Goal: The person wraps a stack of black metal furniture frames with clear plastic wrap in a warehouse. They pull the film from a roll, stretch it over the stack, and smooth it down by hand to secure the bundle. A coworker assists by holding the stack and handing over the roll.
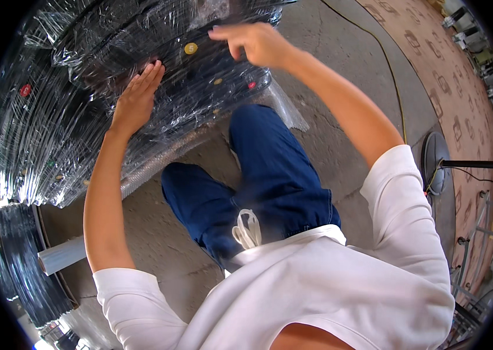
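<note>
A large dark bundle [54, 128] wrapped in shiny clear stretch film fills the upper left. My left hand [138, 96] lies flat on its wrapped side, fingers stretched out and close together, holding nothing. At the bundle's upper right is my right hand [261, 45], with its index finger stretched to the left and its thumb apart. Nothing shows in its fingers; whether they touch the film, I cannot tell. Between the hands sits a round yellow sticker [191, 48]. A red sticker [25, 90] shows farther left. Bubble wrap [159, 153] sticks out along the bundle's lower edge.
My knees are bent on the concrete floor [339, 140] before the bundle. A yellow cable [387, 52] runs along the right. Beyond it are a round black stand base [434, 163] and a patterned carpet [433, 70]. Another dark wrapped stack [27, 256] and a pale tube [62, 255] lie lower left.
</note>
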Tool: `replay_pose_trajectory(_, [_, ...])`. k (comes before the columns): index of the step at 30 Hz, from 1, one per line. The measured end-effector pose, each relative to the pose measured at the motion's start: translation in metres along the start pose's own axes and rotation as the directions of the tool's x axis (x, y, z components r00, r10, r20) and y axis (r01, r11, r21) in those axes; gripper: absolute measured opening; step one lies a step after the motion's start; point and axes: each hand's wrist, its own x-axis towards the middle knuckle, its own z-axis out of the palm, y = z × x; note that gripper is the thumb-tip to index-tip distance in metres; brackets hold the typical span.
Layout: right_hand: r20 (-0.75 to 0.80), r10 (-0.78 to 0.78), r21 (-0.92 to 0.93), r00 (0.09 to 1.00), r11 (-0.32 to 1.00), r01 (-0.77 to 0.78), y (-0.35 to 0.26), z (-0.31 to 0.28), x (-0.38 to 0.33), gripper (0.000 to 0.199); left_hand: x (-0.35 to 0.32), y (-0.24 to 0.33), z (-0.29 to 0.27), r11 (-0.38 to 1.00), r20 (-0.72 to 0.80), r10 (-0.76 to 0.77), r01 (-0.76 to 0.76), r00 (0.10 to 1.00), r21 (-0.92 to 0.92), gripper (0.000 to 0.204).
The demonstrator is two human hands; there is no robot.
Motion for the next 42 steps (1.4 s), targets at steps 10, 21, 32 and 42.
replay_pose_trajectory(10, [0.385, -0.190, -0.278, 0.903, 0.909, 0.310, 0.046, 0.061, -0.035, 0.011, 0.006, 0.014, 0.001, 0.998, -0.036, -0.050, 0.051, 0.998, 0.039, 0.068])
replay_pose_trajectory(21, [0.506, -0.083, -0.175, 0.858, 0.965, 0.196, 0.040, 0.053, -0.024, 0.014, -0.011, 0.051, 0.114, 0.992, 0.235, 0.126, -0.116, 0.964, -0.058, 0.072])
replay_pose_trajectory(32, [0.539, -0.099, -0.046, 0.837, 0.988, 0.147, 0.006, 0.139, -0.082, 0.035, -0.017, 0.034, 0.125, 0.993, 0.164, 0.116, -0.117, 0.980, -0.007, 0.073])
replay_pose_trajectory(42, [0.736, -0.016, -0.244, 0.676, 0.926, 0.287, 0.086, 0.208, -0.106, 0.033, -0.020, 0.066, 0.128, 0.994, 0.143, -0.064, 0.076, 0.988, -0.076, 0.062])
